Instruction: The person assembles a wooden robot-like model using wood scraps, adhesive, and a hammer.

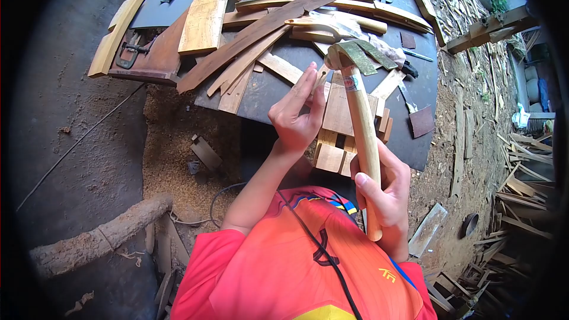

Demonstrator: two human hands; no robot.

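My right hand (388, 186) is wrapped round the lower part of a wooden handle, belonging to a hammer (363, 118) held upright with its metal head at the top. To the left is my left hand (299, 109), raised with its fingers pressed together and pointing up. A small thin item shows near its fingertips; what it is I cannot make out. Between and beyond the hands lies a pale wooden block assembly (338, 112) at the near edge of the dark table (249, 98), with a dark slot in its near part.
Boards and long strips (255, 41) are piled across the table's far side. A clamp (131, 53) sits at the left, sandpaper (421, 121) at the right. Wood scraps (527, 189) litter the ground at right; a log (101, 234) lies lower left. A dark cord crosses my shirt.
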